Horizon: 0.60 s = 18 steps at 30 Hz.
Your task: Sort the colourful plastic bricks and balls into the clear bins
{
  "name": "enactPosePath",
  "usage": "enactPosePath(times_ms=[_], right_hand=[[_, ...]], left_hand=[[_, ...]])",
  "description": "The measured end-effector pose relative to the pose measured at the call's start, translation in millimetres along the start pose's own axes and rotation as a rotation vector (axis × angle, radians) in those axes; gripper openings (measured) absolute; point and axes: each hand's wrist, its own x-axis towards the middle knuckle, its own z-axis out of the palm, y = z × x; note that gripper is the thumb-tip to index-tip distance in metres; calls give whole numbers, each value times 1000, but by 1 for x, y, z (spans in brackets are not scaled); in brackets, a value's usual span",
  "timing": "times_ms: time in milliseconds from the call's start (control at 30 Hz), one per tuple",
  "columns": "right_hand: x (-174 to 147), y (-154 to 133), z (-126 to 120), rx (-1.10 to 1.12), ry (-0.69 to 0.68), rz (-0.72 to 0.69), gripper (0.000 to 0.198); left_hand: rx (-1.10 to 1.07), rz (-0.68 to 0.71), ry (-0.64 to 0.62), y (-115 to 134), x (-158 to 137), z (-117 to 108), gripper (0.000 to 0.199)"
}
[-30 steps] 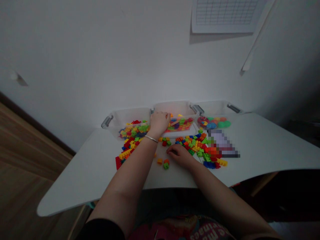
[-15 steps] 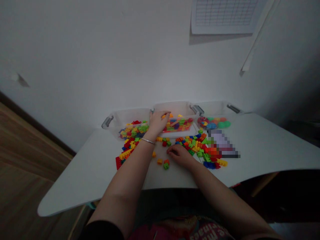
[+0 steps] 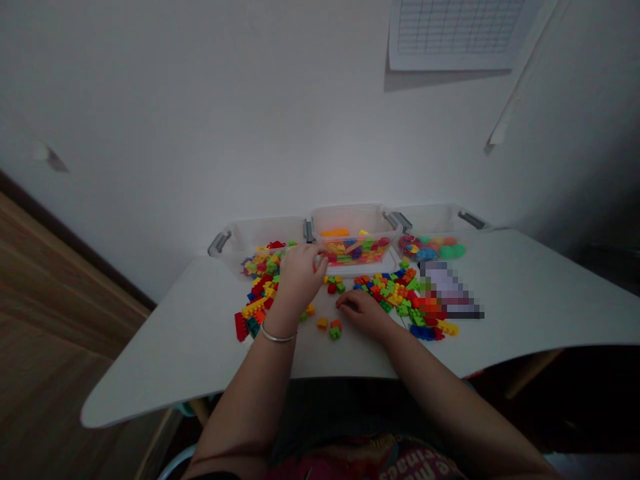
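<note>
My left hand [image 3: 302, 275], with a bangle at the wrist, hovers in front of the middle clear box [image 3: 350, 219]. Its fingers are bent but apart, and I see nothing held in them. My right hand [image 3: 364, 312] rests on the table with thumb and fingers curled together; whatever may be between them is hidden. Close to its fingertips are an orange-yellow brick [image 3: 323, 324] and a green brick [image 3: 335, 333] touching an orange one. Beyond it spreads a heap of mixed toy bricks [image 3: 390, 291]. Another brick pile [image 3: 256, 307] lies left of my left hand.
Along the wall stand the left clear box [image 3: 265, 231] with colourful pieces and the right clear box [image 3: 430, 217] with round coloured pieces. A pixelated flat object [image 3: 450, 287] lies right of the heap. The white table [image 3: 165, 360] has a curved front edge.
My left hand has drawn back from over the middle box, toward me and to the left. My right hand has barely moved. The view has shifted slightly.
</note>
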Motion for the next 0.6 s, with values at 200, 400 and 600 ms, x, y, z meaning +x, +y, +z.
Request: enactPosePath(times_ms=[200,400,600], right_hand=[[-1,0,0,-2,0,-2,15],[1,0,-1,3,-7,-5,15],[0,2,1,9,0,3,13]], left_hand=[[323,66,-317,-16,-18,22,32],[378,58,-387,-30,-23,39,30],[420,76,-354,-30,-25,44,27]])
